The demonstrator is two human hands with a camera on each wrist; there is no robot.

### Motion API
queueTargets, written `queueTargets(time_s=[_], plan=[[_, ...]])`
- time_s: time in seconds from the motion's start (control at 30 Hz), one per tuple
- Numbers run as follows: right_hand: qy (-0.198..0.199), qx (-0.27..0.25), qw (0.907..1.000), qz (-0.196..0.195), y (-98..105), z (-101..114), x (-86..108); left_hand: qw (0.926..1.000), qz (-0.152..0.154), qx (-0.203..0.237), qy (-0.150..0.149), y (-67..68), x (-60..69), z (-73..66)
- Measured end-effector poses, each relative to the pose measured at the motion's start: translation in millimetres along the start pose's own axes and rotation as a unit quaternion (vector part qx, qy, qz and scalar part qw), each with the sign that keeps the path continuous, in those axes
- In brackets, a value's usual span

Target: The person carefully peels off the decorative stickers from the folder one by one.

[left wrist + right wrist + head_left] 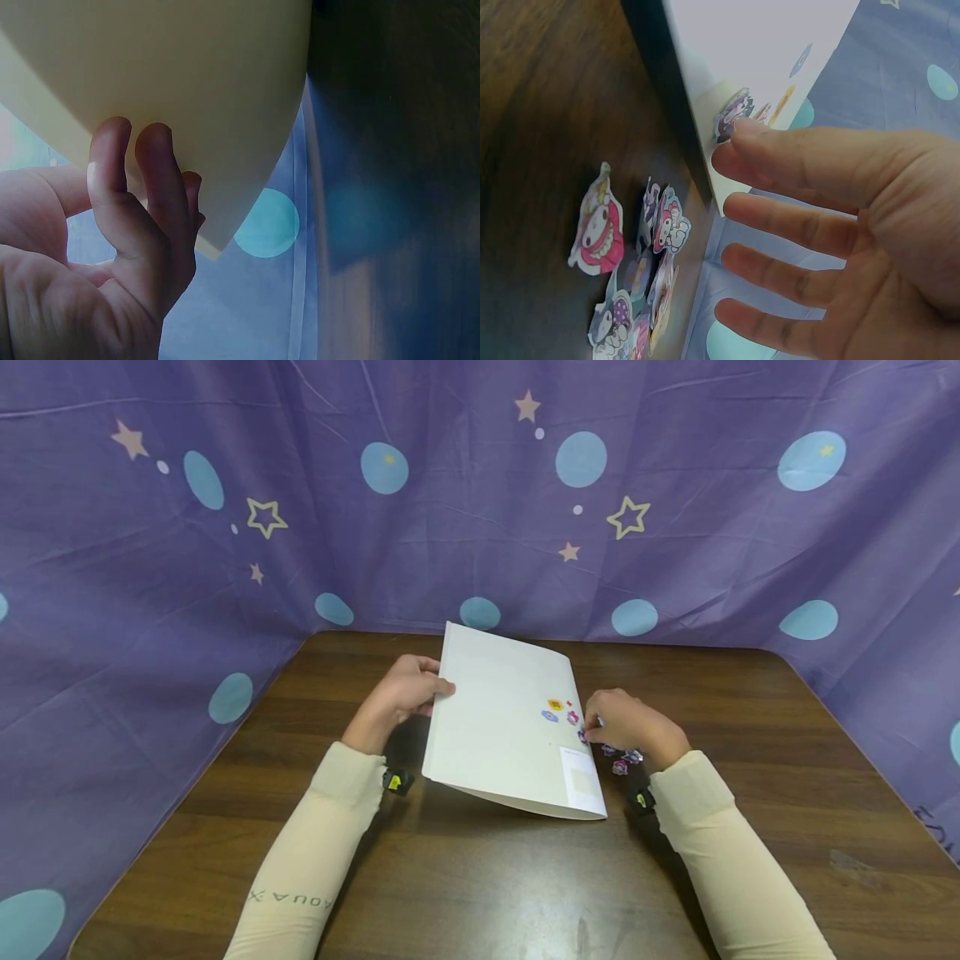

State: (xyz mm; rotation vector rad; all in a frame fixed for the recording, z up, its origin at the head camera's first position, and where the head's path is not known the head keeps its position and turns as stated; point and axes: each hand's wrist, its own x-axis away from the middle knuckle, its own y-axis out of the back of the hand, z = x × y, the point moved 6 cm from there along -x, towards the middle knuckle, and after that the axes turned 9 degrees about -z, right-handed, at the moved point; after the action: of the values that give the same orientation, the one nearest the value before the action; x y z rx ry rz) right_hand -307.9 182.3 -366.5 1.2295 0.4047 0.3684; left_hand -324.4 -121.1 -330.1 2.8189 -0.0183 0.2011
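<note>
A white folder (502,718) is held tilted above the table, its left side raised. My left hand (411,687) grips the left edge, thumb on the front face; in the left wrist view the fingers (157,172) lie against its underside. At the right edge, my right hand (633,727) pinches a small cartoon sticker (732,118) between thumb and index finger, against the folder's face. The other fingers are extended. Other stickers, including a yellow one (555,704) and a blue one (550,716), are on the folder. A pale label (581,778) marks its lower right corner.
Several loose cartoon stickers (600,236) lie on the brown wooden table (495,893), right of the folder and partly under my right hand. A purple curtain (480,510) with stars and blue ovals hangs behind the table and along its sides.
</note>
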Motion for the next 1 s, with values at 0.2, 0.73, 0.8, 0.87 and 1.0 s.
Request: queueTargets(time_s=[0.2,0.73,0.8,0.87,1.0], plan=[[0.003,-0.003,1.0,-0.003,0.2,1.2,0.2,1.0,0.0,0.001,0.001,0.1,0.2,0.4],[0.002,-0.018,0.9998,0.002,-1.2,2.7,0.8,1.0,0.002,-0.003,-0.001,-0.6,-0.8,1.2],[0.007,-0.016,0.9999,0.001,-1.5,2.9,0.8,1.0,0.003,-0.003,-0.001,-0.4,-1.0,1.4],[0.011,-0.013,0.9999,0.0,-1.9,3.1,0.9,1.0,0.002,-0.003,0.0,-0.2,-1.0,1.6],[0.017,-0.01,0.9998,-0.003,-2.0,3.6,1.4,1.0,0.0,-0.003,0.001,0.1,-0.7,1.4]])
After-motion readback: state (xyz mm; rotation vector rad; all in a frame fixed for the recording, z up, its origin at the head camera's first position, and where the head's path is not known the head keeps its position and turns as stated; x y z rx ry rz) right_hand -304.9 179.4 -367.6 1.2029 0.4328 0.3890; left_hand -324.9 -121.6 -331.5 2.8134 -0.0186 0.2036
